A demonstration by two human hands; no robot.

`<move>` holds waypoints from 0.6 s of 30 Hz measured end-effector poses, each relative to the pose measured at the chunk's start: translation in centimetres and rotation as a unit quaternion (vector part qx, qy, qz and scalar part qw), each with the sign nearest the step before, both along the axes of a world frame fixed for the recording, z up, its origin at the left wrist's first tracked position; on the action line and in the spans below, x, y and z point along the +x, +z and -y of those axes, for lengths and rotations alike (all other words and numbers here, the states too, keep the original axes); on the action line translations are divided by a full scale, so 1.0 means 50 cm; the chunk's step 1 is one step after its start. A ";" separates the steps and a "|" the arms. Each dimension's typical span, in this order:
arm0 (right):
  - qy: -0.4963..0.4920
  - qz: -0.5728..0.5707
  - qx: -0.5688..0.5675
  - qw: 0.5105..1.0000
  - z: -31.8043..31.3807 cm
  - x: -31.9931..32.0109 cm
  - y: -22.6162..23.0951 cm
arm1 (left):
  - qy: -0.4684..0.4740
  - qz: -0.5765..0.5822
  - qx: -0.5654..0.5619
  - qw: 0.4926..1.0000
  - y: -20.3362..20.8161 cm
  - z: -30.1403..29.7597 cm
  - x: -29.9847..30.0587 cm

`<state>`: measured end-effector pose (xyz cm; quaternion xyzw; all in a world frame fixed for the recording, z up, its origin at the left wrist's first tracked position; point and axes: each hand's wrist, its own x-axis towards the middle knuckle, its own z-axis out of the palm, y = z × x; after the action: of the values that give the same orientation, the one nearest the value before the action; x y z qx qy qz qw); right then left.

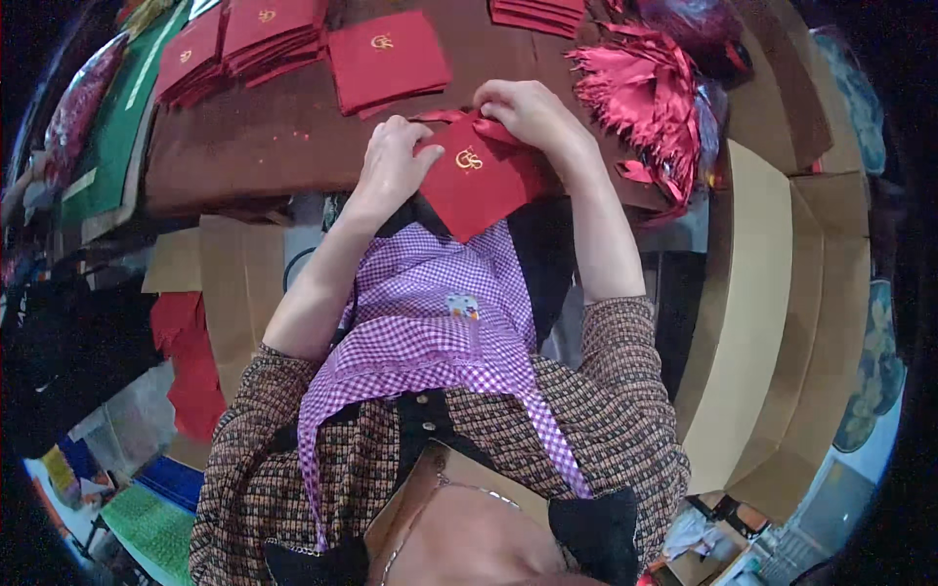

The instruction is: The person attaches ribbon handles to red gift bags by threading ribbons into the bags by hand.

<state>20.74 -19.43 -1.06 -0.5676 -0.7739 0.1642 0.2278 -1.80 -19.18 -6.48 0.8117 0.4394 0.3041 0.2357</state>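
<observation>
Currently both hands sit on one red envelope (pixel 479 181) at the near edge of the brown table (pixel 264 137). It lies tilted, one corner hanging off the edge toward the purple checked apron (pixel 430 313). My left hand (pixel 391 161) lies flat on its left side, fingers curled together and pressing down. My right hand (pixel 532 112) has its fingertips pinched on the top edge, where a red ribbon or flap is bunched; I cannot tell which.

Risks, as I judge them:
- The overhanging corner could tip the envelope off the table if the left hand eases its pressure.
- Pulling hard at the pinched top could crease or tear the paper, since the grip is on a small fold.
- The gold emblem (pixel 469 158) lies just beside the left fingers and might smudge if they slide.

Surface and room: the table carries stacks of matching red envelopes (pixel 274 39) along its far side. A heap of shiny red tassels (pixel 645 98) sits to the right, near the right hand. Flat cardboard sheets (pixel 782 322) lean at the right. More red paper (pixel 191 371) lies low at the left, beside brown cardboard.
</observation>
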 end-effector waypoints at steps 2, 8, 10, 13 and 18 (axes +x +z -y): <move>-0.078 -0.119 -0.022 0.990 0.002 0.034 -0.018 | -0.011 -0.009 -0.016 1.000 -0.007 -0.005 0.003; -0.226 -0.099 -0.005 0.969 -0.001 0.109 -0.045 | 0.005 -0.007 0.047 0.999 -0.009 -0.001 -0.004; -0.241 -0.035 0.018 0.970 -0.014 0.098 -0.066 | 0.008 -0.014 0.064 0.998 -0.003 -0.001 -0.005; -0.270 0.009 0.040 0.962 -0.042 0.043 -0.077 | 0.024 -0.013 0.012 1.000 0.007 0.002 -0.003; -0.235 0.035 0.053 0.970 -0.075 0.061 -0.112 | 0.011 -0.020 -0.091 0.996 0.041 -0.001 0.005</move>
<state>23.79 -15.70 -6.66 -0.7262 -0.6337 0.0447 0.2628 -1.55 -19.14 -4.41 0.7879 0.4785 0.2495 0.2965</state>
